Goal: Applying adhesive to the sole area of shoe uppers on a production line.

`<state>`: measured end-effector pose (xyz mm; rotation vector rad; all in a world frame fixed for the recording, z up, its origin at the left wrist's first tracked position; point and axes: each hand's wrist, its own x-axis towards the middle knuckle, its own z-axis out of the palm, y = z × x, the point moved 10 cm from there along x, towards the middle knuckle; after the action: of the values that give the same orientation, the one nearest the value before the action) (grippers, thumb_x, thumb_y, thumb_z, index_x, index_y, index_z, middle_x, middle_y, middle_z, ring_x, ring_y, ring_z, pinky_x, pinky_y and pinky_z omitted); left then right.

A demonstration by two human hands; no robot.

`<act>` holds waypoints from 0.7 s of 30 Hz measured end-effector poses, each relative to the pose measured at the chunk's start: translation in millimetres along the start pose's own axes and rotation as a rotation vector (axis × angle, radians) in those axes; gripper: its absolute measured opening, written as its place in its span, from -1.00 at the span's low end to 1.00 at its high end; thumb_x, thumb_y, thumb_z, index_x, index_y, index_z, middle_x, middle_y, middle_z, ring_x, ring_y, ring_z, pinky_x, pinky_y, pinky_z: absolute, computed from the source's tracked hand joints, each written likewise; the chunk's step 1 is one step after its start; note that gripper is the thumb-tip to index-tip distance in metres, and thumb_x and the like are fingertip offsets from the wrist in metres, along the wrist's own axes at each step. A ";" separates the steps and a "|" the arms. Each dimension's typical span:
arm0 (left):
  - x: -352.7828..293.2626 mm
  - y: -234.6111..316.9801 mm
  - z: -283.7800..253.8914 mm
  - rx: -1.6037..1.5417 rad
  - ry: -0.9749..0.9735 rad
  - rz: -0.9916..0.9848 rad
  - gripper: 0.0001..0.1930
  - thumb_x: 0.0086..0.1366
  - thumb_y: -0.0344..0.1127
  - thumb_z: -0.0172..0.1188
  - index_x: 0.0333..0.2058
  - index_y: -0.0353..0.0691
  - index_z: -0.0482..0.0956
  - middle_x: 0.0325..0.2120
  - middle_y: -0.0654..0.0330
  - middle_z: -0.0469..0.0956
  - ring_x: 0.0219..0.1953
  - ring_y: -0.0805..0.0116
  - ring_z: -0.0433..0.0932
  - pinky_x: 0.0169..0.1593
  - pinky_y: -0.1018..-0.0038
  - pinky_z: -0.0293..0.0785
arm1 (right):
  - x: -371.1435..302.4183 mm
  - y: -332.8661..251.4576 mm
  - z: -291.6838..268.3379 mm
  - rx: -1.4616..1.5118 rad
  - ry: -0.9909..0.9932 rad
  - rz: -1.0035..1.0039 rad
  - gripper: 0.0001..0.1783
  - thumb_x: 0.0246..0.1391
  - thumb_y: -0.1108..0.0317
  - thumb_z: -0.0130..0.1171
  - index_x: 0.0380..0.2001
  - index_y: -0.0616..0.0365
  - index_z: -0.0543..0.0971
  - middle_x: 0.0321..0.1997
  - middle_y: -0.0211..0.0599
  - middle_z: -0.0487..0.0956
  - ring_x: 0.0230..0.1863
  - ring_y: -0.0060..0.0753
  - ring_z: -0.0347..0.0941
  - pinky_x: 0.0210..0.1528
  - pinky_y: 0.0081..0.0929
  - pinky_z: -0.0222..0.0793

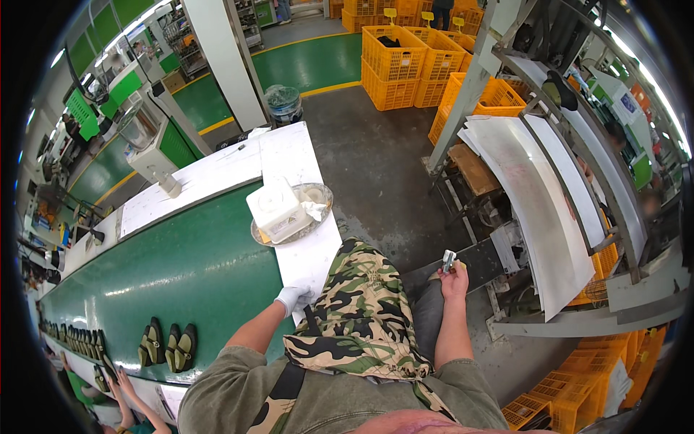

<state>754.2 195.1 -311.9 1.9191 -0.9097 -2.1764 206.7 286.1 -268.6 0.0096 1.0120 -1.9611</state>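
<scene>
My left hand (293, 297), in a white glove, is at the white table edge (307, 253) beside my camouflage apron (365, 289). Its fingers are too tucked in to show whether they grip anything. Held out to the right, my bare right hand (455, 281) has its fingers closed on a small grey-and-white object (449, 260), too small to name. A white plastic container (276, 208) stands on a round tray (324, 215) with crumpled white material, ahead of my left hand. Two pairs of dark olive shoes (181, 348) sit on the green belt (166, 267).
Orange crates (394, 61) are stacked at the far side and at lower right (564, 387). A metal rack (531, 210) with white sheets stands to my right. At lower left, another person's hands (123, 387) are beside more shoes. A lidded bin (283, 105) stands beyond the table.
</scene>
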 end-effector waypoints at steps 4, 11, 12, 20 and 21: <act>7.8 -4.6 -3.2 0.018 -0.022 -0.004 -0.69 0.27 0.04 0.15 -0.36 -0.04 0.70 -0.44 0.28 0.68 -0.55 0.45 0.47 -0.52 0.47 0.24 | 0.7 0.4 1.8 0.000 -0.002 0.008 -0.93 0.18 0.28 0.16 -0.34 -0.01 0.51 -0.38 -0.40 0.54 -0.37 -0.37 0.47 -0.27 -0.18 0.46; 5.8 -1.4 -2.2 0.037 -0.013 0.015 -0.68 0.28 0.04 0.13 -0.34 -0.05 0.70 -0.43 0.27 0.68 -0.54 0.43 0.49 -0.52 0.46 0.25 | 0.4 -1.5 0.6 0.003 -0.019 -0.008 -0.93 0.17 0.29 0.16 -0.35 0.00 0.51 -0.39 -0.38 0.54 -0.40 -0.36 0.47 -0.29 -0.19 0.47; 5.7 -1.4 -2.3 0.037 -0.013 0.015 -0.68 0.28 0.04 0.13 -0.34 -0.05 0.70 -0.43 0.27 0.68 -0.54 0.43 0.49 -0.52 0.46 0.25 | 0.0 -1.4 2.4 0.009 -0.026 -0.008 -0.93 0.17 0.29 0.16 -0.34 0.00 0.52 -0.40 -0.38 0.54 -0.41 -0.36 0.47 -0.30 -0.19 0.47; 5.7 -5.5 -1.8 0.026 -0.041 -0.016 -0.68 0.29 0.05 0.13 -0.33 -0.02 0.69 -0.40 0.25 0.69 -0.46 0.42 0.55 -0.43 0.42 0.31 | -3.0 -1.7 3.2 0.009 0.015 -0.004 -0.92 0.16 0.29 0.18 -0.35 0.02 0.52 -0.40 -0.37 0.55 -0.39 -0.34 0.48 -0.30 -0.18 0.48; 4.7 -4.3 -1.6 0.026 -0.040 -0.014 -0.68 0.29 0.05 0.13 -0.33 -0.02 0.69 -0.40 0.25 0.69 -0.46 0.42 0.55 -0.43 0.42 0.31 | -3.0 -1.9 2.5 0.012 0.023 -0.005 -0.92 0.15 0.29 0.18 -0.35 0.02 0.52 -0.40 -0.37 0.55 -0.38 -0.34 0.48 -0.30 -0.17 0.48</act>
<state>756.1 196.0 -318.2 1.9059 -0.9389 -2.2292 208.0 287.1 -264.7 0.0368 1.0166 -1.9756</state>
